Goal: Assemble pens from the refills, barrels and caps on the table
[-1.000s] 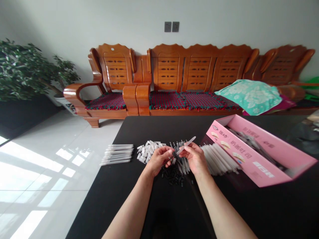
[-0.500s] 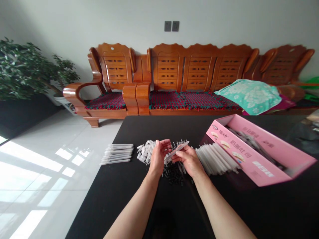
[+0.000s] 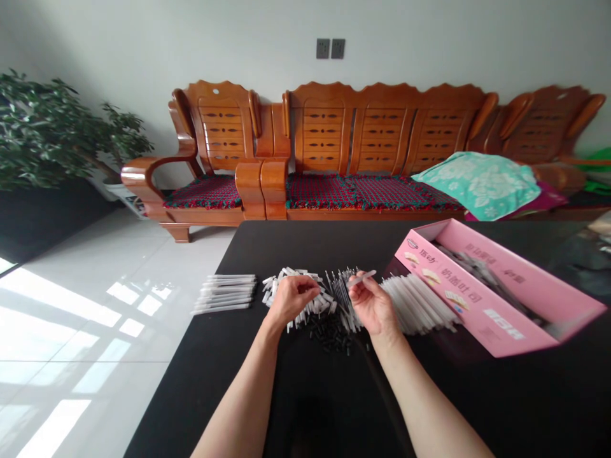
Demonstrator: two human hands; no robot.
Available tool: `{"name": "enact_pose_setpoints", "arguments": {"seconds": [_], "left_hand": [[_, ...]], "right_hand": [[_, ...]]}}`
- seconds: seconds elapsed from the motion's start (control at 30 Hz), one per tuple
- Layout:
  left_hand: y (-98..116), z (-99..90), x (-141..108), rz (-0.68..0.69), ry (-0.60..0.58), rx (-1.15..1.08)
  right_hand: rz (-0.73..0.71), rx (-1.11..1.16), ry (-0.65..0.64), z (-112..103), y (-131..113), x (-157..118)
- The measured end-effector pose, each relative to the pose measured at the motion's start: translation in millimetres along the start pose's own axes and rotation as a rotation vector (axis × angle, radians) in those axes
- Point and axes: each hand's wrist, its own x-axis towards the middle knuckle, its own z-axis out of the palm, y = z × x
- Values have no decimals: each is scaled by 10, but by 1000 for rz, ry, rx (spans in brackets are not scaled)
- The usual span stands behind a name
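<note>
the fingers of my right hand [image 3: 375, 312] had a pale tube [image 3: 367, 276] pinched toward its left end, raised over the table [image 3: 315, 394] between the thin rods [image 3: 344, 302] and the row of loose tubes [image 3: 422, 308]. the tube was right of my left hand [image 3: 289, 299], with a clear gap between them. its long axis ran crosswise on a slant: the gripped end pointed leftward, toward that other hand, and the bare end rose away to the right, to the pink box's [image 3: 477, 296] side. my left fingers were drawn together over the white pieces [image 3: 308, 312]; i couldn't tell if anything was caught in them. the rods lay in the gap, nearer my right hand, tips pointing away from me; the black stubs [image 3: 333, 334] sat closer to me.
</note>
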Motion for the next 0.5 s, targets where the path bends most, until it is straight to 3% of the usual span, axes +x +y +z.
{"name": "enact_pose_setpoints", "arguments": {"seconds": [0.07, 0.23, 0.4, 0.5], "left_hand": [[56, -12, -23, 34, -107, 103], [71, 74, -80, 65, -206, 213], [-2, 163, -111, 202, -174, 394], [14, 179, -114, 201, -214, 484]], "right_hand": [[13, -15, -27, 21, 17, -18], [-10, -31, -22, -3, 26, -10], [-8, -48, -36, -30, 35, 10], [-9, -50, -36, -19, 42, 7]]}}
